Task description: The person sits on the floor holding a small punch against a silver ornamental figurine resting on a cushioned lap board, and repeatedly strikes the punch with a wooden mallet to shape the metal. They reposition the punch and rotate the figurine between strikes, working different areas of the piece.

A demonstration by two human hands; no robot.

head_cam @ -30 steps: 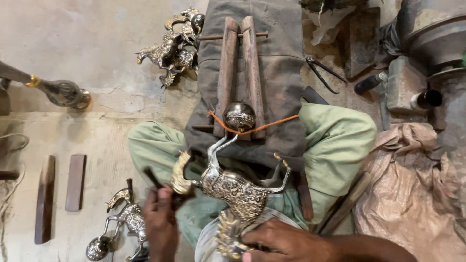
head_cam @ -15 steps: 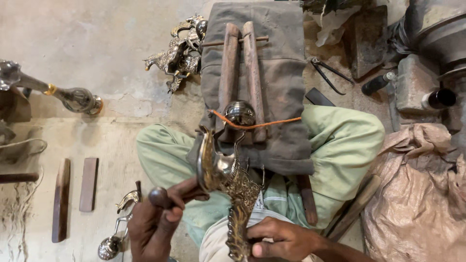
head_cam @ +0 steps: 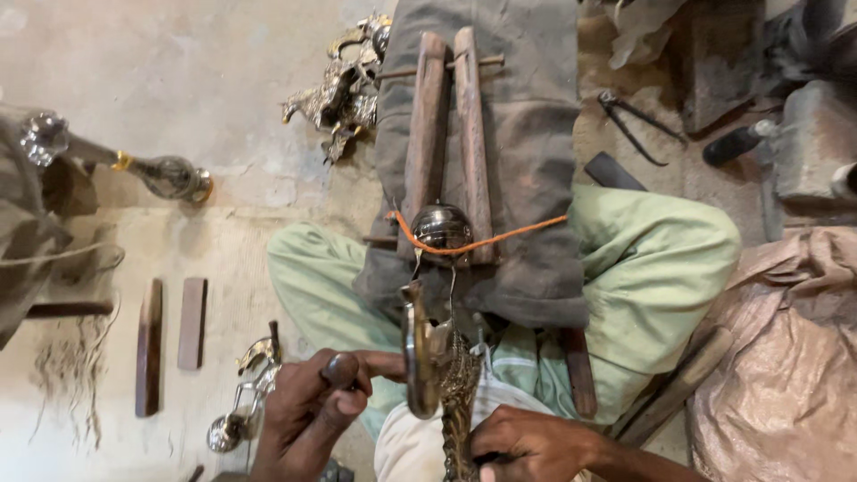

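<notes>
Since the earlier frame, both hands have crept a little closer together, and the brass figurine (head_cam: 437, 375) is turned edge-on, no longer showing its flat side as it did a second ago. At lower centre, the left hand (head_cam: 312, 402) is closed around a short dark-handled tool (head_cam: 339, 369), fingers curled beside the figurine. At the bottom edge, the right hand (head_cam: 527, 442) grips the figurine's lower end, holding it upright over the lap.

Two wooden bars (head_cam: 448, 134) lie side by side on a grey cloth (head_cam: 527, 178) at top centre, with one round metal ball (head_cam: 441, 226) pinned at their near end under an orange cord (head_cam: 500, 239). Two flat wooden blocks (head_cam: 170, 344) lie at lower left. One second figurine (head_cam: 245, 393) lies on the floor beside the left hand, and a heap of more (head_cam: 344, 85) sits at upper centre; their count cannot be told. One pair of pincers (head_cam: 636, 120) lies at upper right.

Underneath is a bare concrete floor (head_cam: 178, 71), dusty, with a sack (head_cam: 786, 357) at right.
</notes>
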